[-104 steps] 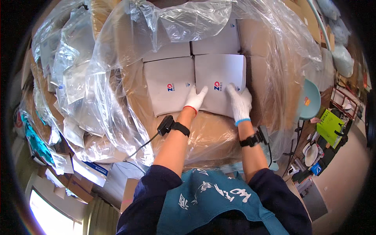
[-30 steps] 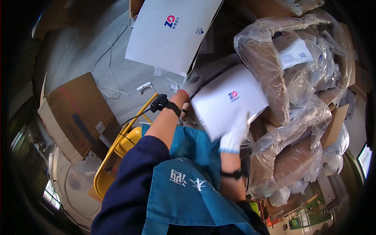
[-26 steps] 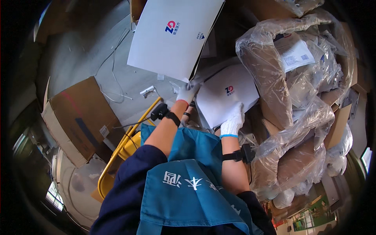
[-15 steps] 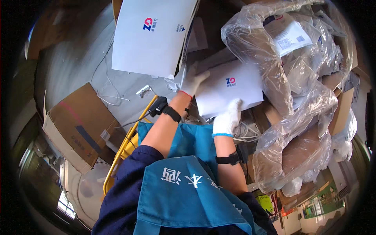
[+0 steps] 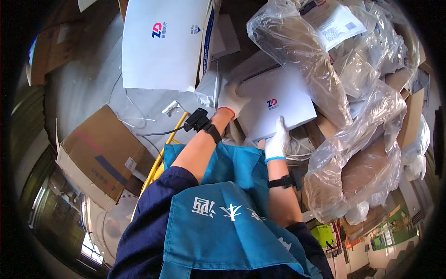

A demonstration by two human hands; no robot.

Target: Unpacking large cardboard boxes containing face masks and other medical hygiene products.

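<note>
A flat white box with a small printed emblem lies tilted between my hands, its near side face showing. My left hand, in a white glove with a red cuff, is at the box's left edge, thumb over the top and the other fingers slightly blurred. On the near edge, my right hand grips the box, thumb on top; its glove has a blue cuff and its lower fingers are hidden beneath. Just beyond my left hand, a larger white carton with the same emblem stands on the grey surface.
Clear plastic bagging billows over an open brown carton on the right, with a white packet on it. At left sits a brown cardboard box. Beside my left arm is a yellow metal frame; white cables lie below the box.
The white box has tilted, so more of its near side face shows. My right thumb now lies further over its top. The surroundings have shifted a little in the picture.
</note>
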